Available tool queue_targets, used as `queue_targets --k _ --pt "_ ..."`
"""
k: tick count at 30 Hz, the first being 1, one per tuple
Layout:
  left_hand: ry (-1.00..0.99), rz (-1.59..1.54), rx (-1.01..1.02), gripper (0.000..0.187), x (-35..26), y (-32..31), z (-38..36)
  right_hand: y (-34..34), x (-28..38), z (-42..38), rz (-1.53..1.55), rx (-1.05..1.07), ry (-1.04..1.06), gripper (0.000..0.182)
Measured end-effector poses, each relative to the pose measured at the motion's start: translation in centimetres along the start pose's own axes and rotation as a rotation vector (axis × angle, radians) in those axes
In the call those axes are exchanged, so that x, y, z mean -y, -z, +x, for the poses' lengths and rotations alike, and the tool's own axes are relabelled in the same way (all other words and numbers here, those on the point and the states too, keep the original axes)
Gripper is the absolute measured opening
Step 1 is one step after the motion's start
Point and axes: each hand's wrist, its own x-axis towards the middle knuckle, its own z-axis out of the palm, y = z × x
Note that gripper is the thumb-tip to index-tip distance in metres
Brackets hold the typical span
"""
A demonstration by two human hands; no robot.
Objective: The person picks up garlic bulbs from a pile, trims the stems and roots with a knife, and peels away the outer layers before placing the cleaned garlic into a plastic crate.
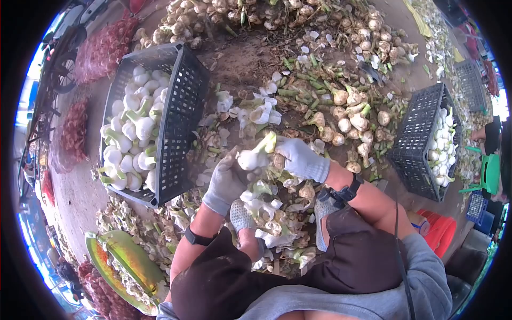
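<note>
A white garlic bulb (252, 159) with a short green-yellow stem hangs between my two gloved hands, above a litter of peeled skins (265, 112). My left hand (226, 181), in a grey glove, is at the bulb's left side with its fingers curled up against it. From the right, my right hand (302, 159) pinches at the stem side of the bulb with bent fingers. Untrimmed brown bulbs (359, 122) with stalks lie on the ground beyond my right hand.
A black crate (184, 106) of white bulbs stands at the left, another crate (413, 144) at the right. Unpeeled garlic (298, 9) is heaped at the back. Red net sacks (106, 49), a yellow-green container (133, 256), a red stool (438, 233) and a green chair (489, 173) stand around.
</note>
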Motion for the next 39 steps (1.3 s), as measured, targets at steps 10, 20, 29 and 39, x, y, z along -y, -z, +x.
queue_targets --k 10,20,29,39 --pt "0.032 0.584 0.114 0.037 -1.3 1.0 0.8 0.1 2.1 0.8 0.757 -0.014 -0.104 0.027" --pt "-0.718 1.46 -0.259 0.017 -0.1 -0.6 0.7 1.0 0.9 1.2 0.465 -0.197 -0.118 0.023" --pt "-0.89 1.414 -0.261 0.015 0.1 -2.1 -0.8 1.7 -0.4 1.1 -0.298 0.104 -0.384 0.115" --pt "-1.014 1.762 -0.219 0.017 1.1 -4.3 -0.9 1.1 3.2 1.0 0.35 -0.084 0.016 0.096"
